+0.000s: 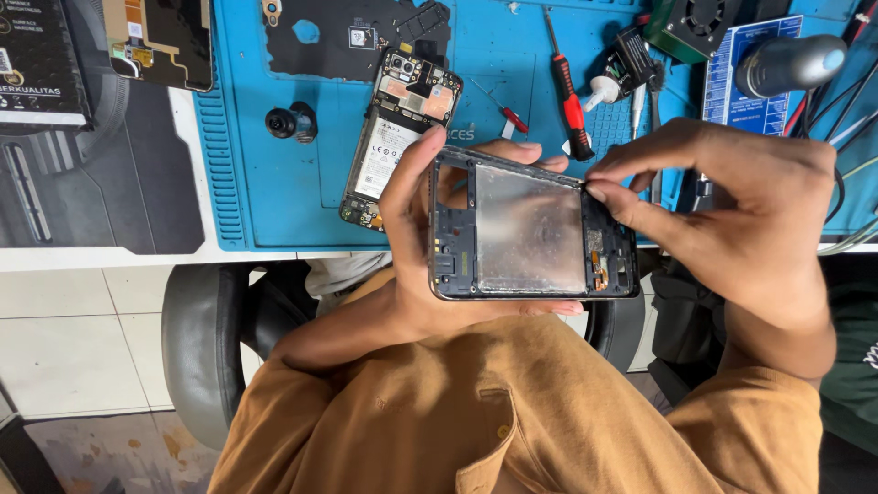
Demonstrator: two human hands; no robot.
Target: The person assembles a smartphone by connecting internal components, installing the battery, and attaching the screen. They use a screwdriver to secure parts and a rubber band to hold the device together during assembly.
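My left hand [412, 247] grips an opened phone frame [530, 229] from the left side, thumb on its top edge and fingers curled behind it. The frame shows a shiny metal plate in the middle and dark plastic parts at both ends. My right hand [732, 210] pinches the frame's upper right edge with thumb and forefinger. I hold the frame above my lap, just in front of the table edge.
On the blue work mat [274, 201] lie an opened phone with battery and circuit board [395, 137], a dark back cover [357, 37], a small round lens part [291, 122], a red-handled screwdriver [569, 91] and other tools. A dark box [41, 59] and another phone panel [160, 41] lie at left.
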